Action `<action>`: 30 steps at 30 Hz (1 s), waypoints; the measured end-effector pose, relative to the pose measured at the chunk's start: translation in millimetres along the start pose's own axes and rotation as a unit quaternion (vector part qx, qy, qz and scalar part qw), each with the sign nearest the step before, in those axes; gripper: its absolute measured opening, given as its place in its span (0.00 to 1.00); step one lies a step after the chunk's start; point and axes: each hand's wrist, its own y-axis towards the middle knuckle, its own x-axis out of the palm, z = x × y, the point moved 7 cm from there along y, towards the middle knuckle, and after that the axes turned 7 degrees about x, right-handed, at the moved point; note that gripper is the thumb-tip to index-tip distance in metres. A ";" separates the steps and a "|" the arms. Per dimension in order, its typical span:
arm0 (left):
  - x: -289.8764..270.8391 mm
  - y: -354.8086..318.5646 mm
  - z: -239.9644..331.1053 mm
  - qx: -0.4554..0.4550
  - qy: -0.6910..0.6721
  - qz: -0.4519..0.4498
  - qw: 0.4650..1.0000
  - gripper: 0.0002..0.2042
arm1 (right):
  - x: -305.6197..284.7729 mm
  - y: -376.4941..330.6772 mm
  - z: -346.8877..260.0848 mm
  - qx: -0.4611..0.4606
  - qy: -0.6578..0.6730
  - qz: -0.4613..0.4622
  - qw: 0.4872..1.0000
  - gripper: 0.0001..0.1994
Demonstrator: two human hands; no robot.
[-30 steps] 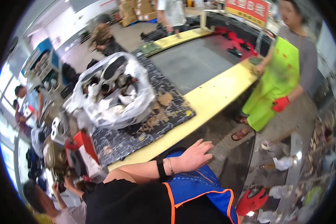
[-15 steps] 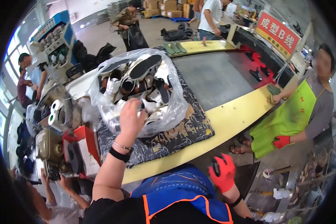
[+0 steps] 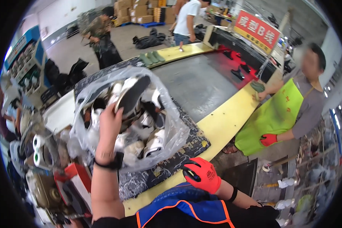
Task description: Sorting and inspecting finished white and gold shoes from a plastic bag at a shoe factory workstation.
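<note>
My bare left hand (image 3: 110, 123) reaches into a large clear plastic bag (image 3: 174, 127) full of white and brown shoes. Its fingers pinch the edge of a shoe (image 3: 135, 93) whose dark sole faces up, tilted above the pile. In front of my blue apron, my right hand (image 3: 203, 175), in a red and black glove, hovers near the table edge. Its fingers are loosely curled and apart, with nothing visible in them. The bag rests on a dark patterned board (image 3: 140, 184) with worn patches.
A yellow-edged conveyor table (image 3: 231, 117) curves around a grey belt. Green shoe pieces (image 3: 152, 57) lie at its far side. At right, a person in a green apron (image 3: 269, 114) holds a green piece. A red box (image 3: 74, 173) and machine stand left.
My left hand has moved from above the bag onto a shoe and grips it. My right gloved hand has shifted left, and the whole view has turned to the right.
</note>
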 end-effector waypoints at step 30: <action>230.4 -129.4 202.4 -0.066 -0.505 -0.242 0.826 0.40 | -63.1 -62.6 119.3 0.209 0.362 0.105 0.902 0.42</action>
